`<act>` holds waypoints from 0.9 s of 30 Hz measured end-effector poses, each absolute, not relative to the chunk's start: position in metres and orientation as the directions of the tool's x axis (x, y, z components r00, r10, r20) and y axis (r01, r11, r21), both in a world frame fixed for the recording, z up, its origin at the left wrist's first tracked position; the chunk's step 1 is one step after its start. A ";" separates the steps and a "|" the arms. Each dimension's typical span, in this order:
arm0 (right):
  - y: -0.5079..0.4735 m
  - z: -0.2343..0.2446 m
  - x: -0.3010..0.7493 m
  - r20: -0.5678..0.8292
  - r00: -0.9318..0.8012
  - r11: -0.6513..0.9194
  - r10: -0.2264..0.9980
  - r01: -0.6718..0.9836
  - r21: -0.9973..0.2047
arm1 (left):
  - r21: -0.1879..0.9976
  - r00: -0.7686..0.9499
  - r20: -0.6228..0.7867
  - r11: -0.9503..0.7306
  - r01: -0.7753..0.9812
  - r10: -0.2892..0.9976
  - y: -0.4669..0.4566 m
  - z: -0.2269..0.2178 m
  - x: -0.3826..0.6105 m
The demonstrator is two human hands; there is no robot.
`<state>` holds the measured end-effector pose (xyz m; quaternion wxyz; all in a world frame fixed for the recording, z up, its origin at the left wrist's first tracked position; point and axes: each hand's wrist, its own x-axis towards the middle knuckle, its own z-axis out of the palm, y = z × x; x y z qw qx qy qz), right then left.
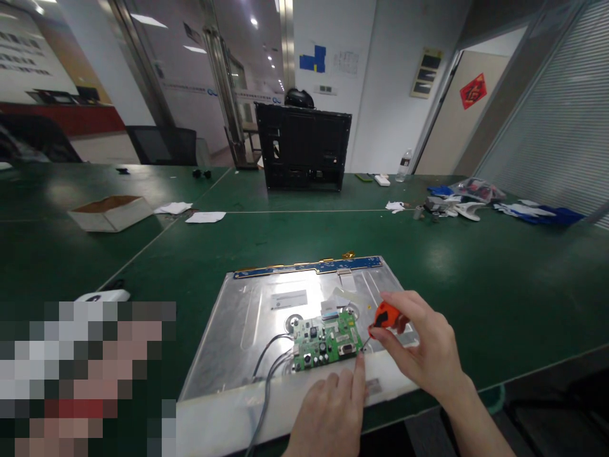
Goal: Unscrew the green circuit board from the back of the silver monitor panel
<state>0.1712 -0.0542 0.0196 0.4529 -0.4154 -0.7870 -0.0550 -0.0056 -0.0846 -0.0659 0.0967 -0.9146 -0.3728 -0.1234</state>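
Observation:
A green circuit board (326, 339) lies on the silver metal back of a flat display panel (228, 330). My right hand (428, 343) is closed around the orange handle of a screwdriver (387, 316), tilted so that its thin shaft points down at the board's lower right corner. Beside that corner, my left hand (330, 406) rests with its index finger stretched out, the fingertip close to the screwdriver's tip; it holds nothing. Grey cables (269, 387) run from the board's left side towards the front. A blue circuit strip (309, 268) lines the panel's far edge. Any screw under the tip is too small to make out.
Behind the panel, a black monitor housing (304, 146) stands upright on the green table (295, 231). An open box (111, 214) and papers (205, 217) lie at left. Various parts and bags (476, 190) sit at right, near a bottle (403, 166). Pixelation hides the lower left.

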 end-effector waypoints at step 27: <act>-0.052 0.025 0.170 0.754 -0.282 0.654 0.594 0.714 -0.249 | -0.093 0.701 0.280 -0.708 0.700 0.656 -0.085 -0.067 -0.006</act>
